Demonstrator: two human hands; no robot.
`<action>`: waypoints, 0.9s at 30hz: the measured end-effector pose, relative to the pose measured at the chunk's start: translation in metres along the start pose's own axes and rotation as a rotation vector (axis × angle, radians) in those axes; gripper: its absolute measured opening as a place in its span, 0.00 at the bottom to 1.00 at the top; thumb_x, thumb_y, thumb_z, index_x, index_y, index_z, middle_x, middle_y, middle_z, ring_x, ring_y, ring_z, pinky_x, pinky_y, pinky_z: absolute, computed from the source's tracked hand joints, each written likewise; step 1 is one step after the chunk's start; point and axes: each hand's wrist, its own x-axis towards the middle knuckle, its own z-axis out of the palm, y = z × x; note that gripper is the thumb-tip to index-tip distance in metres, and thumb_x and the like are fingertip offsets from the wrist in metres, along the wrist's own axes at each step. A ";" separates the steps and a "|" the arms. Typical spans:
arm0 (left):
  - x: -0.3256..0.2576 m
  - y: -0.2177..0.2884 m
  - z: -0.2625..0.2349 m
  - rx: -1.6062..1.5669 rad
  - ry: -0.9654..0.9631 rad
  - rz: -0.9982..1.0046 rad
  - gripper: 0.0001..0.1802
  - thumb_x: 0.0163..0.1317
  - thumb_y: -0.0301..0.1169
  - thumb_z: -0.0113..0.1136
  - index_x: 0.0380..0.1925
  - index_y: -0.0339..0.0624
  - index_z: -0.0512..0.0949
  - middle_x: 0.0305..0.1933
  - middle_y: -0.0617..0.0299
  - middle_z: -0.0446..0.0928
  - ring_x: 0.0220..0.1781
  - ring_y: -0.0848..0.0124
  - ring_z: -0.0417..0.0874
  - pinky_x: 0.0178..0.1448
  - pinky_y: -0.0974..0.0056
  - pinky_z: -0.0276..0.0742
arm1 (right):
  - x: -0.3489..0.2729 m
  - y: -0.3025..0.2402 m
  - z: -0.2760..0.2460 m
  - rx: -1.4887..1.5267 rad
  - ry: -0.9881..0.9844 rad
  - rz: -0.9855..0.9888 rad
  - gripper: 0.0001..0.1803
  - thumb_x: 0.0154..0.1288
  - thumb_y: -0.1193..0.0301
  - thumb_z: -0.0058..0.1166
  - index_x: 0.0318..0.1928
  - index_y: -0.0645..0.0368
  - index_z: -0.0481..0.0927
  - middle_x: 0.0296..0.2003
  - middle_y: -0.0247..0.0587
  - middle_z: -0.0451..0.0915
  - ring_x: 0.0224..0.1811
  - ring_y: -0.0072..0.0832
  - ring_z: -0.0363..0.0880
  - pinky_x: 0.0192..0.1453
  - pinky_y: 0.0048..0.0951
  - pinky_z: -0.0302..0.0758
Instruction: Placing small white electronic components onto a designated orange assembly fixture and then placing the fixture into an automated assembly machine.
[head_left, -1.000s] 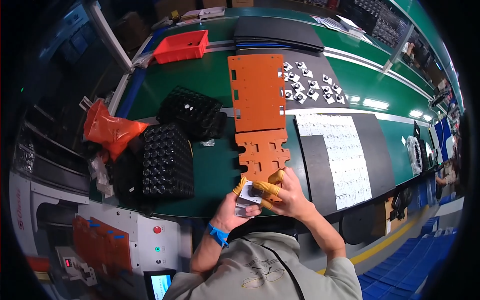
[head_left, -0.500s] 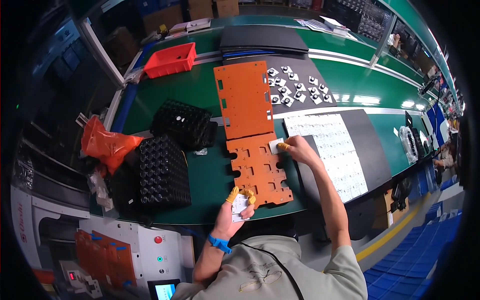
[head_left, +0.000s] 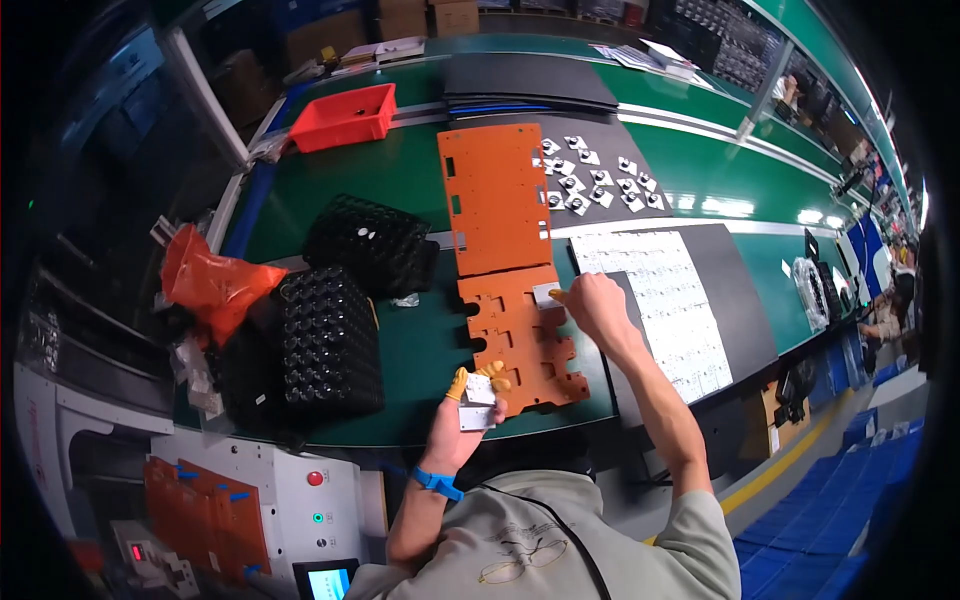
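An orange hinged fixture (head_left: 515, 345) lies unfolded in front of me, its drilled lid (head_left: 495, 200) laid back on the far side and its lower plate full of cut-out pockets. My left hand (head_left: 470, 412), with yellow finger cots, grips a few small white circuit boards (head_left: 478, 417) beside the plate's near left corner. At the plate's upper right, my right hand (head_left: 596, 306) is closed, its cot-covered fingertip at a white board (head_left: 546, 295) resting on a pocket there. The back of the hand hides part of the grip.
Black trays of round parts (head_left: 332, 345) stand left, near an orange bag (head_left: 210, 280) and a red bin (head_left: 345, 117). White board sheets (head_left: 665, 300) lie right on black foam. Several small white boards with black round parts (head_left: 600, 178) sit behind. A machine (head_left: 290, 495) stands near left.
My right hand has rolled over the board at the plate's upper right, covering more of its fingers. The boards in my left hand have tilted and spread slightly.
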 end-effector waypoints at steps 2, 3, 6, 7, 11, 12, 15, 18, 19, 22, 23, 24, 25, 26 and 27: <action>-0.005 0.002 0.008 0.182 -0.070 0.071 0.32 0.77 0.56 0.41 0.59 0.37 0.73 0.46 0.58 0.81 0.34 0.70 0.81 0.37 0.67 0.75 | -0.027 -0.033 -0.006 0.054 0.070 -0.308 0.13 0.55 0.68 0.67 0.38 0.64 0.85 0.37 0.56 0.84 0.39 0.51 0.84 0.41 0.43 0.80; -0.008 -0.001 0.005 0.178 -0.066 0.074 0.32 0.77 0.56 0.41 0.59 0.37 0.73 0.46 0.58 0.81 0.34 0.70 0.81 0.37 0.67 0.75 | -0.046 -0.044 -0.003 0.140 0.125 -0.546 0.16 0.53 0.66 0.69 0.38 0.64 0.85 0.41 0.55 0.83 0.42 0.51 0.83 0.43 0.43 0.80; -0.019 0.002 -0.002 0.210 -0.036 0.090 0.30 0.77 0.58 0.39 0.51 0.43 0.75 0.41 0.60 0.82 0.32 0.70 0.82 0.32 0.67 0.75 | -0.073 -0.102 -0.005 0.252 -0.083 -0.836 0.25 0.48 0.59 0.73 0.39 0.67 0.83 0.43 0.52 0.80 0.50 0.49 0.80 0.51 0.44 0.78; -0.022 0.005 -0.001 0.206 -0.026 0.107 0.30 0.77 0.58 0.39 0.51 0.43 0.75 0.41 0.60 0.82 0.32 0.70 0.82 0.32 0.67 0.75 | -0.072 -0.107 0.001 0.207 -0.131 -0.898 0.27 0.48 0.59 0.74 0.41 0.68 0.83 0.42 0.50 0.79 0.48 0.48 0.79 0.52 0.43 0.77; -0.037 0.020 -0.020 0.195 -0.067 0.135 0.26 0.75 0.56 0.45 0.54 0.47 0.74 0.43 0.63 0.81 0.35 0.71 0.81 0.33 0.67 0.74 | -0.066 -0.125 0.012 0.301 -0.144 -1.003 0.31 0.49 0.57 0.74 0.47 0.69 0.83 0.40 0.48 0.79 0.46 0.45 0.78 0.52 0.43 0.77; -0.040 0.023 -0.029 0.251 -0.074 0.149 0.25 0.74 0.55 0.47 0.53 0.46 0.75 0.44 0.63 0.81 0.36 0.72 0.81 0.34 0.67 0.73 | -0.064 -0.129 0.015 0.260 -0.162 -1.013 0.32 0.48 0.57 0.74 0.48 0.68 0.84 0.41 0.48 0.79 0.46 0.45 0.79 0.52 0.43 0.77; -0.051 0.031 -0.040 0.252 -0.036 0.201 0.24 0.74 0.53 0.51 0.53 0.43 0.75 0.43 0.63 0.80 0.35 0.75 0.79 0.33 0.70 0.71 | -0.062 -0.153 0.013 0.255 -0.288 -1.041 0.31 0.50 0.57 0.73 0.49 0.68 0.83 0.40 0.50 0.79 0.46 0.46 0.80 0.52 0.42 0.78; -0.057 0.029 -0.065 0.180 -0.039 0.270 0.24 0.73 0.50 0.53 0.53 0.41 0.76 0.43 0.63 0.80 0.32 0.79 0.74 0.33 0.72 0.68 | -0.049 -0.176 0.011 0.267 -0.199 -1.052 0.27 0.53 0.58 0.72 0.48 0.66 0.84 0.40 0.51 0.80 0.43 0.46 0.81 0.48 0.41 0.79; -0.059 0.028 -0.074 0.166 -0.077 0.307 0.24 0.72 0.49 0.55 0.54 0.40 0.76 0.44 0.63 0.80 0.32 0.81 0.71 0.33 0.73 0.66 | -0.041 -0.189 0.013 0.265 -0.211 -1.066 0.27 0.53 0.58 0.72 0.48 0.66 0.84 0.40 0.51 0.80 0.43 0.46 0.81 0.48 0.41 0.79; -0.065 0.033 -0.056 0.157 -0.034 0.326 0.28 0.69 0.48 0.59 0.58 0.36 0.74 0.45 0.63 0.79 0.30 0.82 0.68 0.34 0.73 0.65 | -0.021 -0.227 0.019 0.368 0.007 -0.926 0.24 0.54 0.56 0.73 0.41 0.64 0.84 0.35 0.46 0.80 0.36 0.41 0.82 0.39 0.37 0.79; -0.065 0.028 -0.063 0.160 0.015 0.347 0.31 0.68 0.50 0.60 0.59 0.35 0.74 0.45 0.62 0.80 0.29 0.81 0.69 0.35 0.73 0.65 | -0.019 -0.242 0.023 0.291 0.018 -0.829 0.22 0.55 0.57 0.73 0.40 0.63 0.85 0.32 0.45 0.79 0.33 0.40 0.82 0.35 0.37 0.78; -0.063 0.020 -0.078 0.139 0.002 0.320 0.30 0.68 0.48 0.60 0.59 0.34 0.74 0.46 0.61 0.80 0.30 0.82 0.69 0.34 0.74 0.65 | -0.017 -0.253 0.027 0.215 0.030 -0.731 0.21 0.55 0.58 0.73 0.40 0.61 0.85 0.28 0.43 0.79 0.30 0.39 0.82 0.32 0.37 0.77; -0.064 0.020 -0.078 0.136 0.001 0.322 0.30 0.68 0.48 0.60 0.59 0.34 0.74 0.46 0.61 0.80 0.30 0.82 0.69 0.34 0.74 0.65 | -0.014 -0.257 0.033 0.213 0.029 -0.732 0.21 0.55 0.58 0.73 0.40 0.61 0.85 0.28 0.43 0.79 0.30 0.39 0.82 0.32 0.37 0.77; -0.065 0.020 -0.078 0.157 -0.001 0.306 0.30 0.69 0.47 0.60 0.60 0.34 0.74 0.47 0.61 0.80 0.30 0.83 0.70 0.33 0.75 0.65 | -0.010 -0.259 0.040 0.191 0.069 -0.745 0.19 0.55 0.59 0.72 0.39 0.60 0.86 0.26 0.42 0.78 0.28 0.38 0.82 0.31 0.37 0.77; -0.066 0.021 -0.076 0.179 -0.004 0.289 0.29 0.69 0.46 0.59 0.60 0.34 0.74 0.47 0.60 0.80 0.30 0.83 0.70 0.33 0.75 0.64 | -0.007 -0.262 0.045 0.168 0.111 -0.755 0.17 0.55 0.60 0.72 0.39 0.59 0.86 0.24 0.40 0.78 0.26 0.37 0.81 0.30 0.37 0.76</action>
